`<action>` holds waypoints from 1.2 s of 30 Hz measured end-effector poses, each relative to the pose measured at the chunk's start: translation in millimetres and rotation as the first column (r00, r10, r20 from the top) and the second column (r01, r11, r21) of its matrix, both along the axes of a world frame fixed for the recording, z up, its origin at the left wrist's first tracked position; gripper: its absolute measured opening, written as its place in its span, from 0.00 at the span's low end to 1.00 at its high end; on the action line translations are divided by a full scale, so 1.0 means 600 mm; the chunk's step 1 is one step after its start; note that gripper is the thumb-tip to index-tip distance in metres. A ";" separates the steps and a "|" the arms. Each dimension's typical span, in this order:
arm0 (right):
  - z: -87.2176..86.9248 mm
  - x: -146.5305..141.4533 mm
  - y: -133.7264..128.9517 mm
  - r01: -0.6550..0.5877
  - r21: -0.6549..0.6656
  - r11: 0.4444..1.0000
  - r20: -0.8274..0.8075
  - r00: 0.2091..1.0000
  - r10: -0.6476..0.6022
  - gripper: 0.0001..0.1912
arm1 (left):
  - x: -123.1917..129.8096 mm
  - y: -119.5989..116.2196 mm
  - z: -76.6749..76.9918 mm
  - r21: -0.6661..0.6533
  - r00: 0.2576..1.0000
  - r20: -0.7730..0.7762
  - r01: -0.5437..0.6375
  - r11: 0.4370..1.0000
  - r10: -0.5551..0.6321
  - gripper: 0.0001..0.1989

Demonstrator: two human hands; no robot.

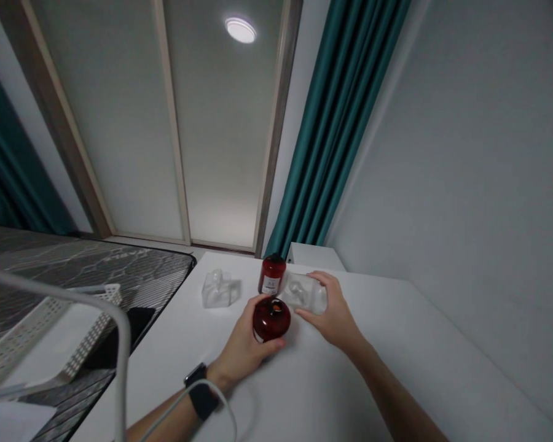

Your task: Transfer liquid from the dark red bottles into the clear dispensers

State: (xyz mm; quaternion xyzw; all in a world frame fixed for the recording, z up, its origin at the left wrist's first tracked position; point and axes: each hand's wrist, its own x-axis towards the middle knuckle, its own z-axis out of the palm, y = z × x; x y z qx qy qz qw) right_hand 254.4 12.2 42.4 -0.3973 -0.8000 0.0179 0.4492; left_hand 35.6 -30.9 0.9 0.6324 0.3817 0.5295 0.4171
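My left hand (251, 344) wraps round a dark red glass bottle (268, 325) with rounded shoulders, its small mouth facing up toward me. My right hand (334, 313) grips the right end of a clear, boxy container (301, 291) between thumb and fingers. Just behind the two stands another dark red bottle (271, 276) with a white label and a dark top. Farther left on the white table (239, 399) sits a clear, square-sided piece (217, 291) with a rounded knob on top, apart from both hands.
A grey cable or tube (123, 344) arches across the left foreground, and a thinner one hangs near my watch (201, 390). Beyond the table's left edge is a white perforated basket (50, 337). A white box (316, 255) stands past the far edge, by a teal curtain (332, 153).
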 end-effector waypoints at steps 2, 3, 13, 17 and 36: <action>-0.049 -0.005 0.008 0.069 -0.139 0.988 -0.216 0.971 -0.098 0.31 | -0.001 0.002 0.000 -0.006 1.000 0.022 0.001 1.000 -0.001 0.38; -0.071 -0.009 0.013 0.055 -0.204 0.977 -0.314 0.942 -0.118 0.30 | -0.001 0.004 0.000 -0.011 1.000 0.026 0.007 1.000 -0.007 0.38; -0.145 -0.018 0.015 0.001 -0.344 0.939 -0.488 0.854 -0.180 0.31 | -0.008 0.025 -0.019 0.012 0.995 -0.016 0.094 0.995 -0.094 0.42; -0.151 -0.016 0.016 -0.015 -0.316 0.949 -0.522 0.837 -0.161 0.31 | -0.026 0.032 -0.003 0.060 0.982 -0.118 0.155 0.986 -0.148 0.41; -0.136 -0.013 0.016 0.021 -0.252 0.968 -0.535 0.830 -0.157 0.30 | -0.054 0.041 0.072 0.096 0.890 -0.421 0.237 0.967 -0.176 0.41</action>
